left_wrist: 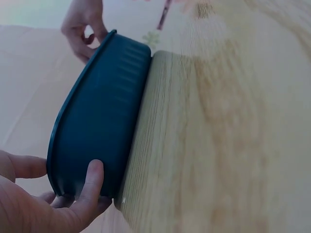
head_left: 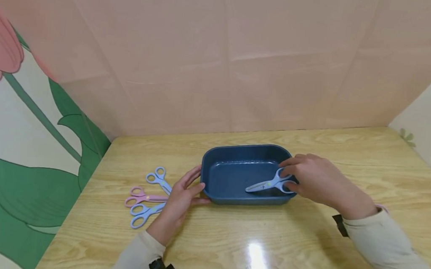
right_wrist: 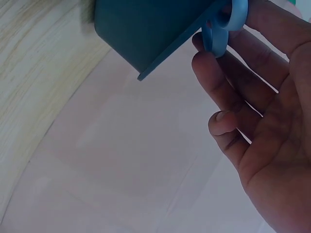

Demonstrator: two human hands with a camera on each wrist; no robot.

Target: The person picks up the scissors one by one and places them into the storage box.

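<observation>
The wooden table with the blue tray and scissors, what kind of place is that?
Probably a staged tabletop corner, not a real room: the wooden table is boxed in by a pink sheet and a flower-print cloth. Small plastic scissors hint at craft use.

Right hand (right_wrist: 262, 131) (scissors (right_wrist: 224, 24) held) beside tray (right_wrist: 146, 29)

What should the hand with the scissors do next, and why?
Probably let go. The right hand holds the blue scissors by the handles, with the blades already down inside the blue tray. The left hand steadies the tray's end, so opening the fingers should drop them in. Three more scissors wait on the table.
</observation>
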